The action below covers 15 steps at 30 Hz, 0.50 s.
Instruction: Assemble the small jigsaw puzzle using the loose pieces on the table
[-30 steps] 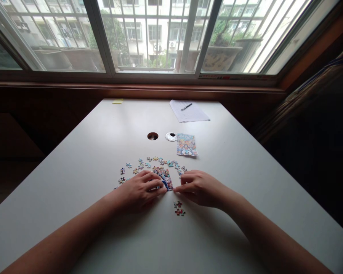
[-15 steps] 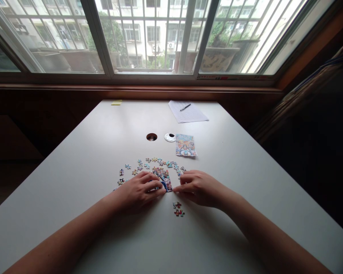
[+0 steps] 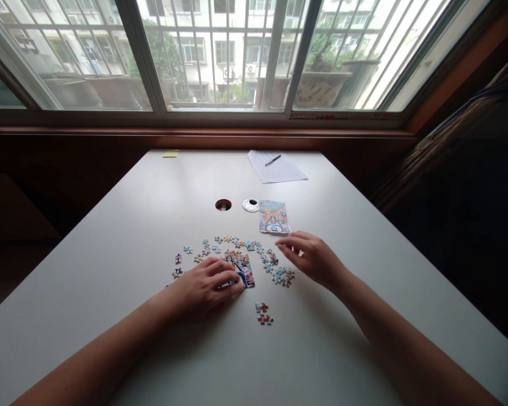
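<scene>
A partly assembled jigsaw puzzle [image 3: 246, 268], with many small colours and a blue part, lies on the white table. My left hand [image 3: 209, 282] rests over its left and lower side, fingers bent and holding it in place, so much of it is hidden. My right hand [image 3: 311, 256] hovers to the right, fingers loosely apart, with nothing seen in them. Loose jigsaw pieces [image 3: 283, 276] lie just left of and below that hand. More pieces curve around the top of the puzzle. A few joined pieces [image 3: 265, 319] sit nearer to me.
A small picture sheet [image 3: 274, 216] lies beyond the puzzle, beside a round silver cover [image 3: 250, 205] and a cable hole [image 3: 223, 205]. Farther back are paper sheets [image 3: 279, 169] with a pen [image 3: 273, 160] on top, and a yellow sticky note [image 3: 170, 154]. A barred window stands behind.
My right hand has left the puzzle's lower right corner and moved up and right, uncovering loose pieces. My left hand stays on the puzzle.
</scene>
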Each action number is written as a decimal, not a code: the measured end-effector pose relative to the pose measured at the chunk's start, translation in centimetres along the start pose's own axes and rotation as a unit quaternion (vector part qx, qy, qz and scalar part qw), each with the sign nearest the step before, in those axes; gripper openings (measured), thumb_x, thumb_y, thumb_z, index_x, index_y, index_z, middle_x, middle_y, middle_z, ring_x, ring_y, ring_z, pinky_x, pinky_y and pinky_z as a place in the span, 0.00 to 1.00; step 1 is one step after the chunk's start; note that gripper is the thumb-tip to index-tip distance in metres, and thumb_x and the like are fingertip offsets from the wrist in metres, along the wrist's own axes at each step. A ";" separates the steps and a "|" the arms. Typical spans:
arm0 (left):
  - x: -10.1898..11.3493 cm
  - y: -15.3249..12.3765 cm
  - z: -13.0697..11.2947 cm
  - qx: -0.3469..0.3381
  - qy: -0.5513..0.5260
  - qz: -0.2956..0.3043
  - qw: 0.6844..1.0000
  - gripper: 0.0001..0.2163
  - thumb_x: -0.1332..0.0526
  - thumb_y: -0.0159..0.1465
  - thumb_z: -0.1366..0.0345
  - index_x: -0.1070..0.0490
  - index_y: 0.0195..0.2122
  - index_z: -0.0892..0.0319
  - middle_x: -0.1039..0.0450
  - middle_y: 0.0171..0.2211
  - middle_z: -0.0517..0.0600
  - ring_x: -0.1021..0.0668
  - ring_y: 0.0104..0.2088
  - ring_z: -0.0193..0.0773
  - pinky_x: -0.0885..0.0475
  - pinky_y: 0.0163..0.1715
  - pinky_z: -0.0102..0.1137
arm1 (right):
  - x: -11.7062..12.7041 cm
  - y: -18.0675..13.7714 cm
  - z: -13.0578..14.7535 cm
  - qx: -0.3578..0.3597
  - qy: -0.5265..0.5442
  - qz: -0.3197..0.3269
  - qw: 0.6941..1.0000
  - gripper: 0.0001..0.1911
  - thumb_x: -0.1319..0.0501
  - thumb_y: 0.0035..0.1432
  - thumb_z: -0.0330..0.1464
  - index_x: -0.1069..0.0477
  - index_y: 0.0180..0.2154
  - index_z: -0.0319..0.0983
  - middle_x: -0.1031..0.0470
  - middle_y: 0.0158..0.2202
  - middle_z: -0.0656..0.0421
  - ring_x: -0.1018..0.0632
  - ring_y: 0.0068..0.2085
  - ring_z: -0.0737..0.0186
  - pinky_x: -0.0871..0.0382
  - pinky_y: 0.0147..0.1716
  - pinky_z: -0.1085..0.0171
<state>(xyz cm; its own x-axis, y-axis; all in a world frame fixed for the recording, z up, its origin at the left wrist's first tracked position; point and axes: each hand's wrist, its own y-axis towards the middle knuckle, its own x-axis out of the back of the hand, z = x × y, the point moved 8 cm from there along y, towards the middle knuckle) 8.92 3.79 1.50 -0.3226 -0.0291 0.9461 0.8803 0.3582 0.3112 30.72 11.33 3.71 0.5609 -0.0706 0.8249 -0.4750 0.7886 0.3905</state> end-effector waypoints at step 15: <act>-0.1 0.1 0.0 -0.010 -0.005 -0.008 1.000 0.17 0.42 0.71 0.70 0.33 0.60 0.57 0.25 0.51 0.54 0.27 0.53 0.45 0.35 0.58 0.43 | -1.0 -0.5 -9.8 -0.272 0.044 -0.099 0.956 0.20 0.40 0.62 0.41 0.25 0.51 0.39 0.19 0.37 0.55 0.21 0.35 0.57 0.29 0.39 0.58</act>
<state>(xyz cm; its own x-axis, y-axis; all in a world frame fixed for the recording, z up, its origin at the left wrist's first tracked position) 9.00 3.79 1.48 -0.3402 -0.0253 0.9400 0.8815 0.3394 0.3282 37.05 16.98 -1.37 0.6700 -0.2179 0.7096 0.0550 0.9679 0.2453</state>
